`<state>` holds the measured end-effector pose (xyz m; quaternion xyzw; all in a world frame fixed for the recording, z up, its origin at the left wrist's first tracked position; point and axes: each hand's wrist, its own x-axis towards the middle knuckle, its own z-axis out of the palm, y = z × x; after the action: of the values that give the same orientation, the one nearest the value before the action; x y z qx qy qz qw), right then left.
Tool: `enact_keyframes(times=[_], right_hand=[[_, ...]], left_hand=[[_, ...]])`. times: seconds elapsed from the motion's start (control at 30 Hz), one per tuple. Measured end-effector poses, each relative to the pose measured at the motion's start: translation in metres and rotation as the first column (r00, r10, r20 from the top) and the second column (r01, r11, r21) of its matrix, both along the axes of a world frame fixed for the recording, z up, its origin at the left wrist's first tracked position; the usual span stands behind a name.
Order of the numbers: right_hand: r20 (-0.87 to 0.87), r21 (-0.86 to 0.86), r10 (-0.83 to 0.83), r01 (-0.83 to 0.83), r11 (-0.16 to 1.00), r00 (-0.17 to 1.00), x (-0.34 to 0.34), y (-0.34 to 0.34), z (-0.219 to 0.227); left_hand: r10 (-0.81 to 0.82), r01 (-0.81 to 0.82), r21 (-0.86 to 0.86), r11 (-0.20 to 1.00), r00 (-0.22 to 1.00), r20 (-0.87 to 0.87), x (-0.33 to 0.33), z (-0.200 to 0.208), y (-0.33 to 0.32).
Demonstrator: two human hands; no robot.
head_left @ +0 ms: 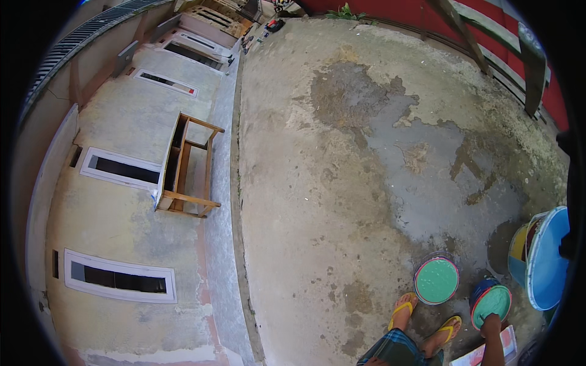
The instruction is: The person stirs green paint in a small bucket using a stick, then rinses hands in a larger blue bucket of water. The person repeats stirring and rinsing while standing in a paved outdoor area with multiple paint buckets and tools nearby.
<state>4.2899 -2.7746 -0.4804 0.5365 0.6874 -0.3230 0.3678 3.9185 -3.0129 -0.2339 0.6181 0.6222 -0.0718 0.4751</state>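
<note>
My right hand (490, 326) reaches down to the near rim of a small dark-blue bucket (475, 299) at the lower right. Inside is thick green paint (493, 301). The fingers look closed at the paint's edge; what they grip, if anything, is too small to make out. Left of this bucket stands a second round container filled with green paint (436, 280), with a pinkish rim. My left hand does not show; a sliver of skin at the lower edge is too cut off to name.
My feet in yellow flip-flops (450, 330) stand beside the containers. A large blue bucket (547, 259) lies to the right. A white-and-red flat piece (508, 343) is near my right arm. Wet patches (427, 189) mark the concrete. A wooden table (189, 168) stands by the left wall.
</note>
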Motion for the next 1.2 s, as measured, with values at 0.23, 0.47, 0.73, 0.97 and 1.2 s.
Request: enact_keyframes(times=[0.23,0.47,0.73,0.97,1.2], right_hand=[[0.212,-0.042,-0.233,0.247,0.968,0.949,-0.018,0.017,0.041],[0.121,0.139,-0.431,0.415,0.899,0.894,-0.025,0.017,0.047],[0.121,0.058,-0.423,0.419,0.906,0.898,-0.029,0.016,0.054],[0.001,0.172,-0.465,0.458,0.872,0.886,-0.017,-0.001,0.039],[0.017,0.206,-0.561,0.546,0.812,0.828,-0.024,-0.005,0.033]], left_hand=[[0.055,-0.055,-0.005,0.998,0.998,0.019,0.000,0.004,0.011],[-0.010,0.012,-0.067,0.998,0.999,0.037,0.002,0.003,0.021],[-0.016,0.019,-0.113,0.993,0.999,0.031,0.001,0.004,0.022],[-0.051,0.052,-0.066,0.996,0.999,0.012,0.002,0.000,0.020],[0.031,-0.025,-0.105,0.994,0.998,0.058,0.003,0.004,0.025]])
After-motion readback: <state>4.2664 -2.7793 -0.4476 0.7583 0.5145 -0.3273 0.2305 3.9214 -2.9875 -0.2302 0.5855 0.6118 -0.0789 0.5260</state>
